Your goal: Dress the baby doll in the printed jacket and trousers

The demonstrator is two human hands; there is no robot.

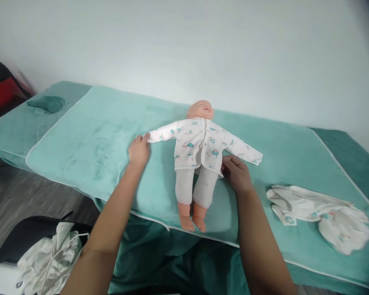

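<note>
A pink plastic doll point(199, 110) is wearing a white patterned cloth shirt point(187, 142), gaping low down; left hand point(139, 150) is pinching one cuff point(151, 137); right hand point(238, 173) pinching, can't tell

Plain pale wall point(160, 49), dark grey floor point(18, 192)

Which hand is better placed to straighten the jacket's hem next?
Probably the right hand: it is right by the jacket hem, while the left hand is out at a sleeve cuff.
</note>
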